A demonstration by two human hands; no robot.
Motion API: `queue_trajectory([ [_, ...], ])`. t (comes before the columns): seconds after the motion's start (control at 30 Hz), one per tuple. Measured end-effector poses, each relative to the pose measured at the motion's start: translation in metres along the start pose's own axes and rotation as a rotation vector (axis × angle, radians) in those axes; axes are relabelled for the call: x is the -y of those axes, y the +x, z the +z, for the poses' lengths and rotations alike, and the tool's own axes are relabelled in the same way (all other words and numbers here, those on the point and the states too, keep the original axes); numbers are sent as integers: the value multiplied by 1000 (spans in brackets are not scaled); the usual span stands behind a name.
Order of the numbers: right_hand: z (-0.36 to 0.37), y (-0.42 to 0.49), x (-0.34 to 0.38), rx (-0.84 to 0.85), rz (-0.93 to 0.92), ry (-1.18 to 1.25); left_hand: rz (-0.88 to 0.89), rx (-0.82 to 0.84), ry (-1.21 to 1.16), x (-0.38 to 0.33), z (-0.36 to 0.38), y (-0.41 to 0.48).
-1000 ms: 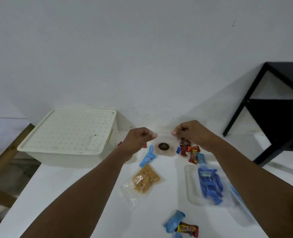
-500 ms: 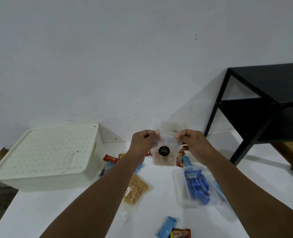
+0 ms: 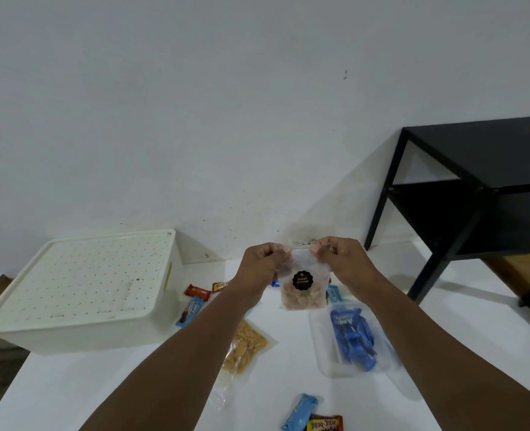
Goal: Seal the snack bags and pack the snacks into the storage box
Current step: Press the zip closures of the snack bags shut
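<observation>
A small clear snack bag (image 3: 303,289) with a round black label and biscuits in its bottom hangs above the table. My left hand (image 3: 262,269) pinches its top left corner and my right hand (image 3: 340,262) pinches its top right corner. The white storage box (image 3: 80,290) stands at the left with its dotted lid on. A clear bag of yellow sticks (image 3: 243,346) lies under my left forearm. A clear bag of blue wrapped snacks (image 3: 352,337) lies at the right.
Loose wrapped candies lie behind my hands, red (image 3: 197,291) and blue (image 3: 190,311), and near the front edge (image 3: 301,413). A black shelf frame (image 3: 475,194) stands at the right. The white wall is close behind the table.
The bag has risen from the table and now hangs upright between both hands. My hands have come closer together along its top edge. The camera has turned to the right.
</observation>
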State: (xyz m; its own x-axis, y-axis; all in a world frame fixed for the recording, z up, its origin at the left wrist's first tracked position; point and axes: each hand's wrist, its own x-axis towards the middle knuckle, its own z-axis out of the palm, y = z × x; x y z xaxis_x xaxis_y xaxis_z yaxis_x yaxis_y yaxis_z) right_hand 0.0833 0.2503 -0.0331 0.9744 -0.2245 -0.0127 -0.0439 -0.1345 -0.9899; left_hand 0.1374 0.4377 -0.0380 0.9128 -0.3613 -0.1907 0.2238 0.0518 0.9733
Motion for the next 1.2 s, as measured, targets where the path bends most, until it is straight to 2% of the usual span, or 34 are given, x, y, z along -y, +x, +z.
queue_trajectory([
  [0.13, 1, 2, 5, 46, -19, -92, 7, 76, 62, -3, -1, -4],
  [0.37, -5, -5, 7, 57, 40, 129, 71, 58, 106, -11, -2, -2],
  [0.6, -8, -4, 6, -16, -33, 90, -6, -11, -66, -2, -4, -6],
  [0.7, -9, -4, 1, -36, -1, 109, -9, -14, -61, -4, -5, -8],
  [0.83, 0, -6, 6, 20, 54, 184, 28, -36, -48, -11, -2, -7],
  [1.1, 3, -1, 12, 33, -37, 25, -15, 76, 12, -15, -5, -10],
  [1.2, 3, -2, 16, 59, -52, 44, 16, 63, 31, -22, -6, -10],
])
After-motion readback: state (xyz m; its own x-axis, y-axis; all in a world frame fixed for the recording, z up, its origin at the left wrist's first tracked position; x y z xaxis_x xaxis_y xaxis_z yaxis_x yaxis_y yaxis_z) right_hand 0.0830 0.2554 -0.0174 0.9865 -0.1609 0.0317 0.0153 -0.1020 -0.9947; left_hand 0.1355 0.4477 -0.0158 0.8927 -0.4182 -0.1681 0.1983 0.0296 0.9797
